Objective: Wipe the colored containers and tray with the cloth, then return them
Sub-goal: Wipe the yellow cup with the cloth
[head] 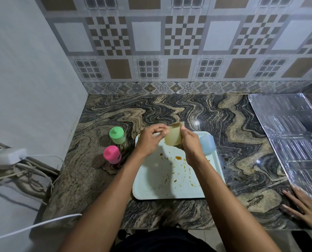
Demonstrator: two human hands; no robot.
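Hands are held together over the far end of the tray (169, 188), which lies on the desk (233, 124). The yellow container (171, 140) is held between them. The right hand (190, 144) is wrapped round its side with the fingers curled. The left hand (150, 141) has its fingers pinched together at the upper edge, apparently on the beige cloth (177, 124) draped over the top.

The blue container (207, 145) stands in the tray's far right corner, just beside the right hand. The green container (117, 135) and pink container (112, 154) stand off the tray on the desk to the left, near each other. Orange smears are spread over the tray floor, so the tray is judged not yet wiped.

Risks:
- The yellow container could be pulled out of a one-handed grip if the cloth is tugged hard. It would then drop onto the soiled tray and be dirtied again.
- The blue container could be knocked over by the right wrist, given how close it is.
- Residue could be carried to the other containers if the cloth is dragged through the smears first.

Not resolved:
- The line between cloth and yellow container is unclear, and no lid can be made out.
- The right fingertips are hidden behind the container.
- A second person's hand (307, 210), cut off by the frame edge, lies flat on the desk beside a foil sheet (293, 142).
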